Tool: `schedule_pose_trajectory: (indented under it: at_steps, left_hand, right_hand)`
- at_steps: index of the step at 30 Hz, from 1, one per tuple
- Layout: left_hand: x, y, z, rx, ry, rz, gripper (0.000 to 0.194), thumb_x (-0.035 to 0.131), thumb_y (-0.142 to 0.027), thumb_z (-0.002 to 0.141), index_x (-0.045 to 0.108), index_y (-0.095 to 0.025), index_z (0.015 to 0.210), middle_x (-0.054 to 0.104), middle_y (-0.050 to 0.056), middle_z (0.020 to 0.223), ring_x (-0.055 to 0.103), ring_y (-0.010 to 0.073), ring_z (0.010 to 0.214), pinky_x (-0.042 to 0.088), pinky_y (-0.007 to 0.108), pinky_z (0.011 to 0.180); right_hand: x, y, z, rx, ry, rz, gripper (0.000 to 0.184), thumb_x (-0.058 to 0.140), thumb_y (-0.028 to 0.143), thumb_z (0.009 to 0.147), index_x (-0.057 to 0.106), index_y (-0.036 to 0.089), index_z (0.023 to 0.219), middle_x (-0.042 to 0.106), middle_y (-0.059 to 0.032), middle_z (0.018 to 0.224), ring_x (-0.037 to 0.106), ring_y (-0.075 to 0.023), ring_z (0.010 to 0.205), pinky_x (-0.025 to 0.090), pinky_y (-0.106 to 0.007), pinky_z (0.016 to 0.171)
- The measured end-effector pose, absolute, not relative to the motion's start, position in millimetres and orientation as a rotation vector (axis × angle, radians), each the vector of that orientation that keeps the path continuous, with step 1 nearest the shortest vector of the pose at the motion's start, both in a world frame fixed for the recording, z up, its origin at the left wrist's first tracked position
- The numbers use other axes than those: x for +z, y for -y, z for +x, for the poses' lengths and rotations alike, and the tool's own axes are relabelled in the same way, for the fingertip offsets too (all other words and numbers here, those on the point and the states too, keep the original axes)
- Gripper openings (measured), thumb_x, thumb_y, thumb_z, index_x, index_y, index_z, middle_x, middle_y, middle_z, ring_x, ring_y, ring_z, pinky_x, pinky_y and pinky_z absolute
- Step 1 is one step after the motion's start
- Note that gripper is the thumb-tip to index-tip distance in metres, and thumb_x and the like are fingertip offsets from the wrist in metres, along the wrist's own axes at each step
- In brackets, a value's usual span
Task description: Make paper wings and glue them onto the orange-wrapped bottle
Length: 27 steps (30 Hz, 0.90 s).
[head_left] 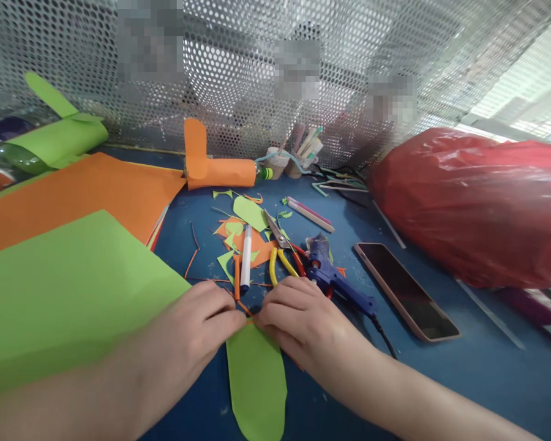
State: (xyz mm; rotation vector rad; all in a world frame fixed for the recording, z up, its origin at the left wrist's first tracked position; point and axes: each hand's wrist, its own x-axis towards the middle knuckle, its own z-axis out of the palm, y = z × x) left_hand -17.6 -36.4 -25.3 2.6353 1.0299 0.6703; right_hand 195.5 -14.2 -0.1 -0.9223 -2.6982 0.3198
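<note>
A long green paper piece with a rounded end [257, 380] lies on the blue table below my hands. My left hand [206, 318] pinches its top edge from the left, fingers curled. From the right, my right hand [298, 312] grips the same edge with bent fingers. A thin orange strip shows between the fingertips. Just beyond the hands lie a white marker [246, 257] with a dark cap, yellow-handled scissors [280, 239] and a blue hot glue gun [340, 282]. Green and orange paper scraps [252, 214] are scattered around them.
Large green [73, 282] and orange paper sheets [87, 190] cover the left. An orange-wrapped bottle [224, 173] and a green-wrapped bottle [59, 141] stand behind. To the right are a phone [408, 294] and a bulky red plastic bag [477, 202]. Perforated metal mesh [239, 79] closes off the back.
</note>
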Motion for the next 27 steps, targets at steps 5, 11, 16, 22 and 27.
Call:
schedule_pose_trajectory:
  at_steps: [5, 11, 16, 22, 27]
  left_hand:
    - [-11, 41, -18, 0.541, -0.929, 2.884, 0.035, 0.04, 0.0, 0.091, 0.067, -0.021, 0.096, 0.069, 0.003, 0.09, 0.061, 0.0199, 0.084, 0.053, 0.032, 0.076]
    - [-12, 43, -15, 0.536, -0.819, 3.196, 0.04, 0.033, 0.002, 0.092, 0.07, -0.014, 0.092, 0.073, 0.009, 0.091, 0.062, 0.0217, 0.077, 0.052, 0.036, 0.076]
    - [-12, 45, -19, 0.579, -0.829, 3.162, 0.04, 0.035, -0.002, 0.093, 0.072, -0.017, 0.096, 0.074, 0.008, 0.088, 0.063, 0.0221, 0.082, 0.051, 0.035, 0.081]
    - [-13, 48, -36, 0.589, -0.731, 3.241, 0.039, 0.035, -0.002, 0.092, 0.068, -0.012, 0.11, 0.073, 0.01, 0.109, 0.064, 0.0233, 0.101, 0.047, 0.033, 0.1]
    - [-17, 48, -39, 0.557, -0.774, 3.123, 0.044, 0.036, 0.001, 0.087, 0.068, -0.015, 0.113, 0.073, 0.009, 0.111, 0.064, 0.0236, 0.104, 0.05, 0.036, 0.1]
  right_hand:
    - [2, 14, 201, 0.201, 2.792, -0.747, 0.02, 0.048, 0.013, 0.097, 0.067, 0.019, 0.092, 0.068, -0.0028, 0.084, 0.058, -0.0184, 0.08, 0.044, -0.035, 0.082]
    - [2, 21, 204, -0.038, 2.783, -0.748, 0.029, 0.043, 0.011, 0.098, 0.069, 0.017, 0.087, 0.069, -0.0028, 0.076, 0.063, -0.0174, 0.075, 0.042, -0.037, 0.102]
    - [3, 24, 206, -0.057, 2.792, -0.749, 0.027, 0.046, 0.007, 0.095, 0.069, 0.016, 0.085, 0.07, -0.0048, 0.076, 0.064, -0.0185, 0.075, 0.044, -0.039, 0.105]
    - [0, 25, 208, -0.088, 2.828, -0.752, 0.025, 0.047, 0.006, 0.093, 0.07, 0.013, 0.086, 0.07, -0.0084, 0.08, 0.065, -0.0219, 0.08, 0.051, -0.04, 0.097]
    - [8, 27, 210, -0.131, 2.867, -0.798, 0.022, 0.051, 0.008, 0.092, 0.069, 0.015, 0.082, 0.07, -0.0079, 0.08, 0.064, -0.0223, 0.081, 0.052, -0.041, 0.093]
